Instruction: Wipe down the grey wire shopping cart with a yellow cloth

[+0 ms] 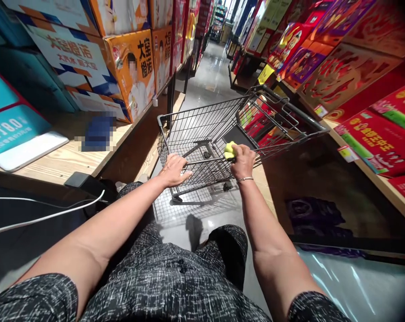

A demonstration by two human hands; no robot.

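Note:
A dark wire shopping cart (202, 117) stands sideways across the aisle in front of me, its handle end to the right. My left hand (174, 171) grips the near top rail by the cart's left corner, thumb stretched along the wires. Farther right on the same rail is my right hand (244, 162), its fingers closed on a bright yellow cloth or sponge (229, 150) pressed against the cart. Whether it is cloth or sponge I cannot tell. The inside of the cart shows bare wire and a dark panel.
Orange drink cartons (131, 74) are stacked on a wooden shelf at left, near a white phone-like slab (31, 150) and a white cable (51, 222). Red gift boxes (373, 138) fill the right shelf. Purple packages (316, 217) lie below it. The tiled aisle (211, 67) runs ahead.

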